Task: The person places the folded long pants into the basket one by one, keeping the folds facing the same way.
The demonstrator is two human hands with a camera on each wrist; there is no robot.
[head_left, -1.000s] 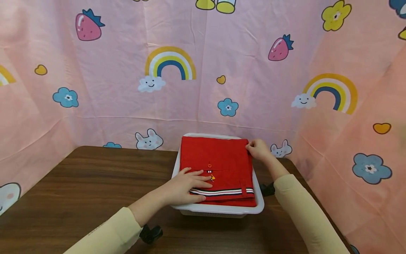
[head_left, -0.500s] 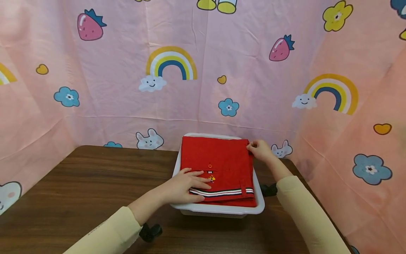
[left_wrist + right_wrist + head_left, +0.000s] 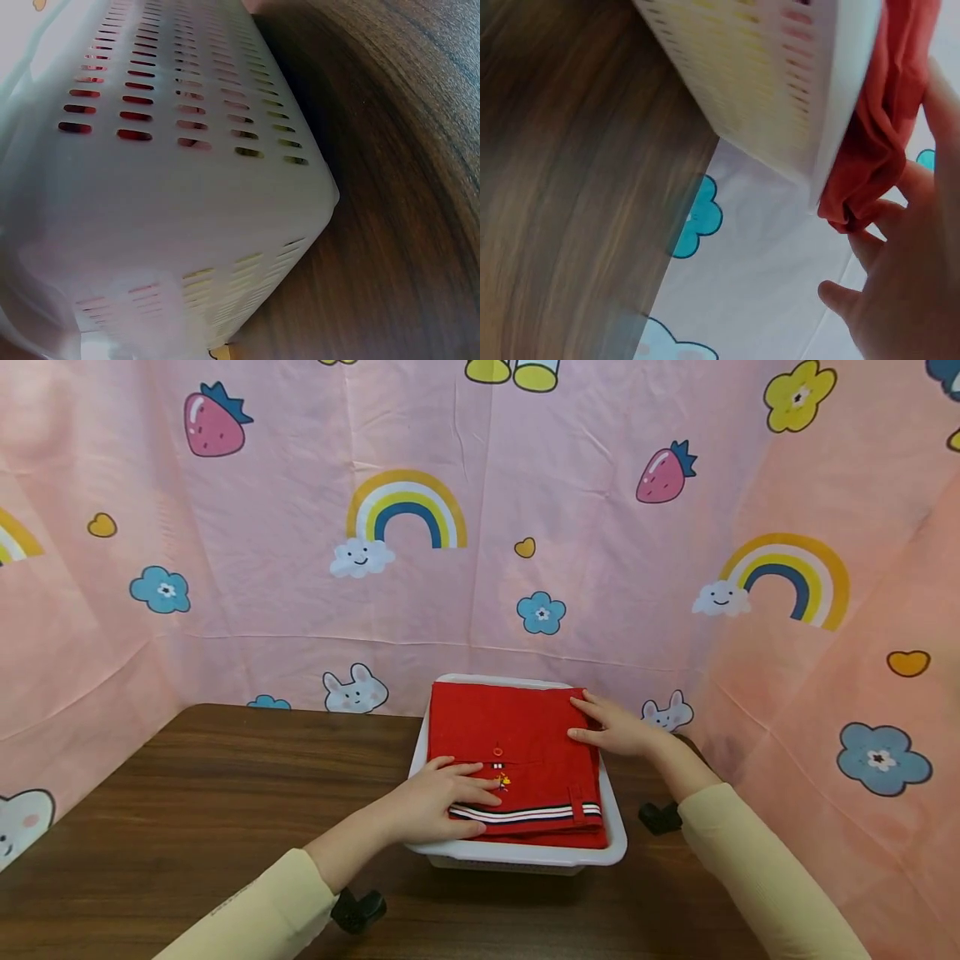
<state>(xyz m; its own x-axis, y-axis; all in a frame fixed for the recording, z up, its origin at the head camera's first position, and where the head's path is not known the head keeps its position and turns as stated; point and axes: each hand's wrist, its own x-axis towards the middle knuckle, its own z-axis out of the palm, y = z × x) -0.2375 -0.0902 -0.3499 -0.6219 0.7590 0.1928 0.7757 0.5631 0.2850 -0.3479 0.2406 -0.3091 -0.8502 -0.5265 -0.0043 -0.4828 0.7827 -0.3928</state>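
Observation:
Folded red pants (image 3: 502, 714), with a button, a small embroidered figure, a belt loop and a striped band, lie in a white plastic basket (image 3: 517, 853). My left hand (image 3: 435, 797) rests on their near left part, fingers spread. At the far right corner, my right hand (image 3: 611, 727) touches the cloth with extended fingers. The right wrist view has the bunched edge of the red pants (image 3: 877, 135) over the rim, with the fingers of my right hand (image 3: 922, 262) against it. The slotted basket wall (image 3: 172, 195) fills much of the left wrist view; my left hand is hidden there.
The basket stands on a dark brown wooden table (image 3: 262, 793) near its back edge. Behind and beside the table hangs a pink curtain (image 3: 300, 610) printed with rainbows, strawberries and flowers. Through the basket's slots, red and yellowish colours show.
My right hand has let go of the far right corner of the red pants, which it pinched before, and now lays its fingers on top. My left hand has stayed in place.

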